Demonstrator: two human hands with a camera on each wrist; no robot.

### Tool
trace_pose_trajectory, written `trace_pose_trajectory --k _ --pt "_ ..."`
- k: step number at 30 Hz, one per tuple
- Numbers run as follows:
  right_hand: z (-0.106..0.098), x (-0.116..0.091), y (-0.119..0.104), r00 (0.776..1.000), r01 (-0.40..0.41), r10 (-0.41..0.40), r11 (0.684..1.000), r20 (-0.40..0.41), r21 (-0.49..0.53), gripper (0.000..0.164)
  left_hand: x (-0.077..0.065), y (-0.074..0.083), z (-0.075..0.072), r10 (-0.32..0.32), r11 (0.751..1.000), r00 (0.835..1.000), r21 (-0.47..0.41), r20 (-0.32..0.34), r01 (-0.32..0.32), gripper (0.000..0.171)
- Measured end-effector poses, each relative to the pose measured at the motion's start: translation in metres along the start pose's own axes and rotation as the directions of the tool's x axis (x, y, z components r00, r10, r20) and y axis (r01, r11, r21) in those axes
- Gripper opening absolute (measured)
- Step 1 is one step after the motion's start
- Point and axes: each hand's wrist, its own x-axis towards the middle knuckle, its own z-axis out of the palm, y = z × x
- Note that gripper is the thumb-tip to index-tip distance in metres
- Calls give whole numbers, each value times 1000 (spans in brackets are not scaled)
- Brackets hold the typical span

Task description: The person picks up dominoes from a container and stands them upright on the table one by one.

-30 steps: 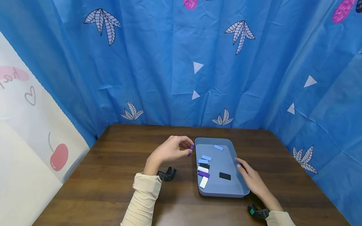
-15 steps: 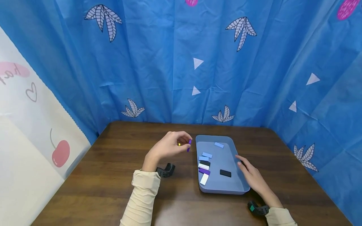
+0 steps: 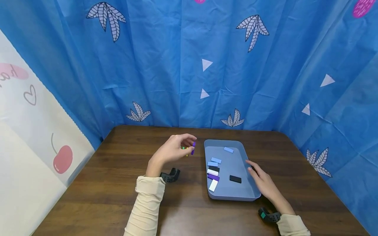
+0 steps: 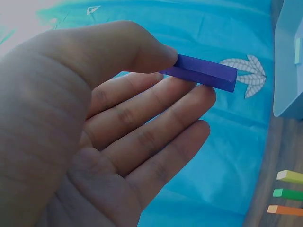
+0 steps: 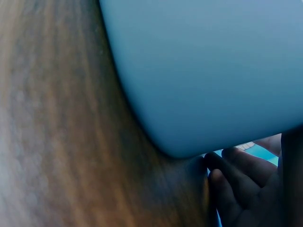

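Observation:
Pinched between thumb and fingertips of my left hand (image 3: 169, 152) is a small purple block (image 4: 203, 74). That hand hovers over the table, just left of a blue-grey tray (image 3: 231, 166). Beyond it stand a yellow block (image 4: 289, 177), a green block (image 4: 288, 194) and an orange block (image 4: 284, 209), mostly hidden by the hand in the head view. My right hand (image 3: 262, 181) lies along the tray's right side, its fingers fairly straight at the wall. Inside the tray are light blue blocks (image 3: 228, 149), black blocks (image 3: 235, 179), white blocks (image 3: 213, 185) and another purple block (image 3: 213, 177).
A brown wooden table (image 3: 103, 196) carries the tray. At its back and right hangs a blue curtain (image 3: 165, 65) with leaf prints. Pale printed cloth (image 3: 35, 137) covers the left side. Each wrist wears a black band (image 3: 269, 216).
My left hand has moved a little left, away from the tray, still holding the purple block. A green end now shows behind its fingers beside the yellow one. My right hand keeps its place.

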Motion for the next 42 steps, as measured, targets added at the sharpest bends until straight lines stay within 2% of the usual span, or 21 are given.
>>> trace_pose_trajectory --k 5,14,29,42 --pt "0 -1 -2 1000 -14 14 1000 8 2 55 -2 -4 -5 15 1000 1000 4 -15 -15 24" --pt "-1 0 -3 1000 -25 25 1000 0 -16 56 -5 -12 -10 -6 1000 999 -5 -35 6 24" --pt "0 2 3 1000 -5 5 1000 -1 -7 55 -11 -22 -13 -106 994 993 -7 -48 106 22" --pt "2 -1 3 1000 -3 3 1000 -7 -5 54 -13 -32 -14 -109 994 991 -23 -72 108 23"
